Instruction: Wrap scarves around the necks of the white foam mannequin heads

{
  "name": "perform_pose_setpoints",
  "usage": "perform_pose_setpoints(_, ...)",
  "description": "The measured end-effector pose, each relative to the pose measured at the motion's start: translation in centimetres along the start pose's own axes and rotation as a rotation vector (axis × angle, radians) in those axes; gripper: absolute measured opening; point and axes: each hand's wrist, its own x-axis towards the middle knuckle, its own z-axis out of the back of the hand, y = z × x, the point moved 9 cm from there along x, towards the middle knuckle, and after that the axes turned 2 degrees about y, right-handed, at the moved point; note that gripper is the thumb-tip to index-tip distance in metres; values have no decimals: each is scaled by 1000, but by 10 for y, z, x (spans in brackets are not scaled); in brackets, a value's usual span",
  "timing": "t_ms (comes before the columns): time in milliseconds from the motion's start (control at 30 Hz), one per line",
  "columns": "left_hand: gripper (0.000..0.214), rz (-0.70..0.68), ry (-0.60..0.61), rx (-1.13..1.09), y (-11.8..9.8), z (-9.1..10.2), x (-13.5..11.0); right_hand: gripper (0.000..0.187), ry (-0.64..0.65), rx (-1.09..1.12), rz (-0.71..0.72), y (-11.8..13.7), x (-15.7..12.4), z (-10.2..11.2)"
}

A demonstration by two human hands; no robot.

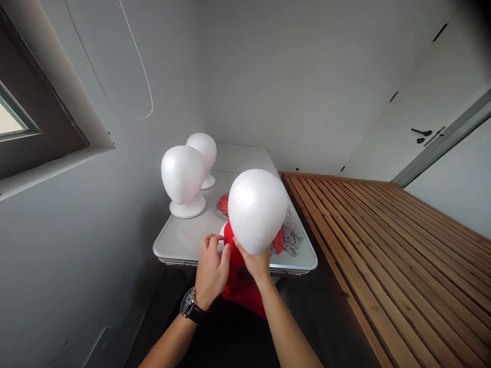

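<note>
A white foam mannequin head (258, 209) is tilted over the near edge of the table, its crown towards me. My right hand (255, 260) grips it beneath, around the neck, with most fingers hidden behind. Red cloth (232, 255), perhaps a scarf, runs round the neck and hangs down over my lap. My left hand (214, 266), with a watch on the wrist, is at the cloth's left side. Its fingers are bent and apart from the thumb, the tips by the cloth's edge and the head's base.
Two more foam heads, a nearer one (183, 176) and a farther one (203, 153), stand on the white table (178, 240) at left. Red yarn-like material (223, 203) and a grey stringy heap (292, 235) lie behind the held head. A slatted wooden surface (376, 245) is at right.
</note>
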Motion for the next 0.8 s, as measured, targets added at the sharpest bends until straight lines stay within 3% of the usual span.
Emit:
perform_pose_setpoints(133, 30, 14, 182, -112, 6, -16, -5, 71, 30, -106, 75, 4, -5, -3)
perform_pose_setpoints(267, 35, 68, 192, -211, 16, -10, -19, 80, -59, 2, 66, 3, -30, 21)
perform_pose_setpoints(333, 39, 146, 244, -261, 24, -11, -27, 73, -149, 81, 9, -6, -48, 40)
perform_pose_setpoints(400, 40, 199, 320, -299, 28, -16, -34, 58, -158, 130, -77, -19, -64, 51)
perform_pose_setpoints(467, 41, 222, 349, -301, 30, -18, -36, 50, -45, 147, -192, -32, -75, 46)
perform_pose_setpoints(600, 45, 275, 347, -278, 33, -19, -32, 55, 204, 199, -393, -45, -84, 23)
perform_pose_setpoints(800, 43, 217, 400, -292, 22, -33, -30, 65, 274, 368, -498, -49, -77, -2)
